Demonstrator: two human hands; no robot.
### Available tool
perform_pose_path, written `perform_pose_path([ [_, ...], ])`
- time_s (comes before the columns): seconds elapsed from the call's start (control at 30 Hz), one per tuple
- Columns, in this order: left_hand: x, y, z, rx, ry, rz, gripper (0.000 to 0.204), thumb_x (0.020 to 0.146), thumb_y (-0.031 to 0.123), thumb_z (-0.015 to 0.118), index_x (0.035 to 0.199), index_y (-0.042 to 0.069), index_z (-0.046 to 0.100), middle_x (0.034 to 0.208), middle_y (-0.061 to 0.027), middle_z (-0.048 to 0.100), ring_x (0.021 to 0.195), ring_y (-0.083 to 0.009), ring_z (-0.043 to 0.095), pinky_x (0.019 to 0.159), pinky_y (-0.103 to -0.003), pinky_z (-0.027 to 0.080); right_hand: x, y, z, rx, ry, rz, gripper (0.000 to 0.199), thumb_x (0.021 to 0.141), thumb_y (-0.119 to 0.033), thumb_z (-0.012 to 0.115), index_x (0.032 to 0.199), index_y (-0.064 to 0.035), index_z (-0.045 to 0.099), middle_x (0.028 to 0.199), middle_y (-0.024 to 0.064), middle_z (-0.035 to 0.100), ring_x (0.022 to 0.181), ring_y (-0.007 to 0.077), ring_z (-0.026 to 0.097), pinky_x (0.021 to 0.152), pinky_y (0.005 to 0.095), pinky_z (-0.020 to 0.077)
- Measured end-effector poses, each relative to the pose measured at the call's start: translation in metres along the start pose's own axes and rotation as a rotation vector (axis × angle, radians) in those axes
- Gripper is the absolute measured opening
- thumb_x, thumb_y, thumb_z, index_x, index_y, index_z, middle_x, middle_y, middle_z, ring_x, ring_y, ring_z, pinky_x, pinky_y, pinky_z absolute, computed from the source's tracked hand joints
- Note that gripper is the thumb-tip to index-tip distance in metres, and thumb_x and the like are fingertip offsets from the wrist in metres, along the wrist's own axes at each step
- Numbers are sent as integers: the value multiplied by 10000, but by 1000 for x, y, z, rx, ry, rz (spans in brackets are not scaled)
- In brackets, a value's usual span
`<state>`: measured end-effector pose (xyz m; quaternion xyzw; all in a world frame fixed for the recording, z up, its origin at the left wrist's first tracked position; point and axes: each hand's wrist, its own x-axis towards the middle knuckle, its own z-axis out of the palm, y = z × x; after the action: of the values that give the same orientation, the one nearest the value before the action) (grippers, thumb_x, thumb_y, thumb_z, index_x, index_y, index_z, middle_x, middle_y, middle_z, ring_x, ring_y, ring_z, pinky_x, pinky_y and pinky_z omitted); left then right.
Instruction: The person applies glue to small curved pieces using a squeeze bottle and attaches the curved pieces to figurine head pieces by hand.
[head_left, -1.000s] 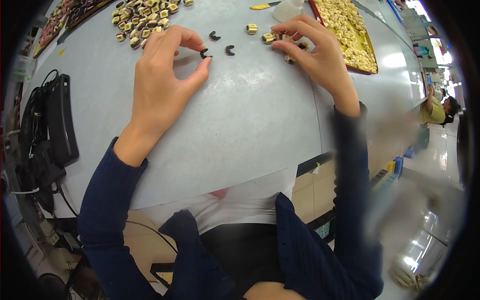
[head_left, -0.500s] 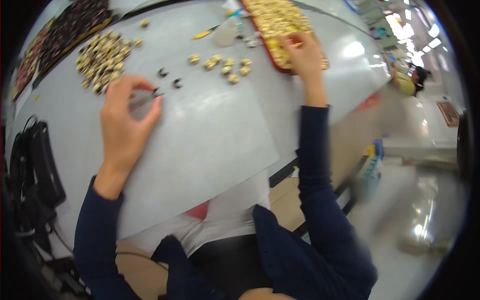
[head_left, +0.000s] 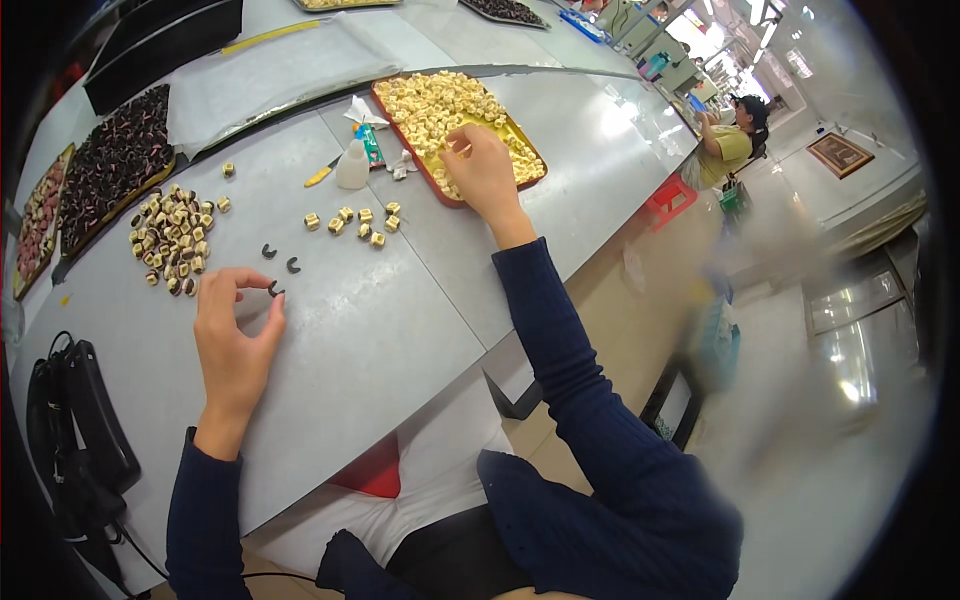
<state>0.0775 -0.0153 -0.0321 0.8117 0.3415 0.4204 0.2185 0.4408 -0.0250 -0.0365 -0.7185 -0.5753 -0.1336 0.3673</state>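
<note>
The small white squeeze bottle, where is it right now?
In the head view, the squeeze bottle stands upper centre on the grey table, just left of the red tray.

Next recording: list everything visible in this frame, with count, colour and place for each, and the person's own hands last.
Table: one, grey, spans the view.
Red tray: one, filled with cream pieces, upper middle.
Dark trays: two, far left, holding dark and pinkish pieces.
Pile of small parts: many, cream and dark, left of centre.
Loose cream pieces: about seven, centre.
Black C-shaped clips: two, lying beside the pile.
Squeeze bottle: one, white, near the red tray.
Black device: one, lower left edge.
Co-worker: one, yellow top, far right.
Left hand: pinching a third black clip.
Right hand: reaching into the red tray.
</note>
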Motion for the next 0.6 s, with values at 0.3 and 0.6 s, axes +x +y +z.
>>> perform_pose_path([
  [0.3, 0, 6, 1, -42, 4, 57, 261, 733, -3, 742, 952, 48, 609, 952, -66, 633, 907, -242, 586, 760, -338, 483, -1, -27, -9, 607, 74, 170, 182, 907, -71, 679, 1067, 14, 695, 1009, 95, 717, 906, 151, 693, 806, 255, 563],
  [0.6, -4, 17, 3, -165, 42, 100, 316, 694, -50, 750, 958, 61, 615, 946, -71, 648, 908, -242, 595, 750, -323, 486, -25, -64, -40, 1135, -56, 435, 228, 934, -27, 657, 1146, 57, 650, 1136, 130, 679, 1030, 198, 678, 910, 294, 559],
])
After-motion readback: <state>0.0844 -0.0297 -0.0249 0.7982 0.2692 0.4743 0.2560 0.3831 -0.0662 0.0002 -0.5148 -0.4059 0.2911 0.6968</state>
